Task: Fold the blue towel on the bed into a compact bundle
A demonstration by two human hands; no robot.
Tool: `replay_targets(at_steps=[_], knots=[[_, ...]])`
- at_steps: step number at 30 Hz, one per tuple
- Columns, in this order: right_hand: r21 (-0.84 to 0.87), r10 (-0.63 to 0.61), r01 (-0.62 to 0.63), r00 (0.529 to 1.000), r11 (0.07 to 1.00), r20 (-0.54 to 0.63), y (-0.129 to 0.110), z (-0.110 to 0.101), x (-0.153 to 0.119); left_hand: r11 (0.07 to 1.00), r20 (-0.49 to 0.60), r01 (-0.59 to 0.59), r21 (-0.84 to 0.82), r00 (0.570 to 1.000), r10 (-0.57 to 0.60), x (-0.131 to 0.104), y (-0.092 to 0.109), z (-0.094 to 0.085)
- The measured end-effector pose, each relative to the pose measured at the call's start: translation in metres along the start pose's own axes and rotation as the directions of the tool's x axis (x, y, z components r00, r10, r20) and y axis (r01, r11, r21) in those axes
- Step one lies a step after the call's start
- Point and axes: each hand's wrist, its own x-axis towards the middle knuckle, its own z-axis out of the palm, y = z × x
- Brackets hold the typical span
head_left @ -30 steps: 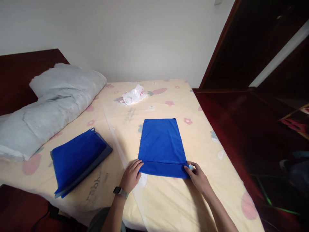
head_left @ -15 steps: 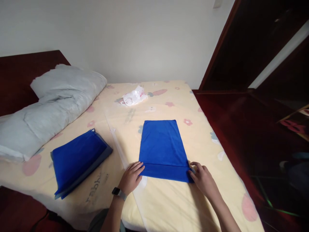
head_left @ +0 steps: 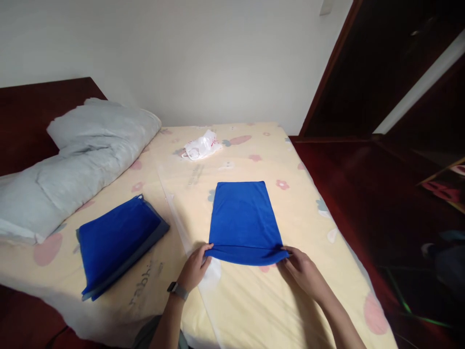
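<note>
Grey bedding lies bunched at the far left of the bed, with a folded blue stack just beside it. Further right, the left hand pinches the near left corner of a flat blue cloth spread mid-bed, and the right hand pinches its near right corner, the edge slightly lifted.

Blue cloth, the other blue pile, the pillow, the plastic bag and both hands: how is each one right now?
blue cloth: folded, flat on the bed, near edge lifted a little.
left hand: pinching the cloth's near left corner.
right hand: pinching the near right corner.
blue stack: folded, lying apart to the left, untouched.
pillow: rumpled, lying by the headboard.
plastic bag: crumpled, at the far end.
</note>
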Motion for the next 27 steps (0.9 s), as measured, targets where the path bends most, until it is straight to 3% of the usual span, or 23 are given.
replay_targets(at_steps=[5,8,11,16,19,22,27], knots=[[0.128,0.103,-0.100,0.995,0.987,-0.018,-0.007,0.006,0.004,0.981,-0.121,0.173,-0.084,0.976,-0.183,0.007,0.003,0.014],[0.162,0.207,-0.196,0.977,0.967,-0.053,-0.008,0.006,0.005,0.981,-0.210,0.187,-0.049,0.959,-0.193,0.010,0.003,0.019],[0.159,0.248,-0.242,0.969,0.957,-0.019,-0.006,-0.001,0.003,0.979,-0.265,0.183,0.090,0.952,-0.154,0.010,0.004,0.017],[0.025,0.281,-0.287,0.950,0.958,0.140,0.000,-0.008,-0.001,0.904,-0.216,0.138,0.404,0.975,-0.053,0.007,0.015,0.008],[0.020,0.341,-0.344,0.936,0.939,0.089,0.000,-0.003,0.001,0.854,-0.221,0.158,0.495,0.974,-0.052,0.005,0.023,0.006],[0.084,0.388,-0.387,0.922,0.918,0.001,-0.002,0.003,0.003,0.850,-0.245,0.228,0.475,0.962,-0.121,0.003,0.027,0.007],[0.136,0.413,-0.405,0.910,0.904,-0.036,-0.003,0.010,0.005,0.817,-0.229,0.370,0.442,0.927,-0.296,0.005,0.028,0.013]])
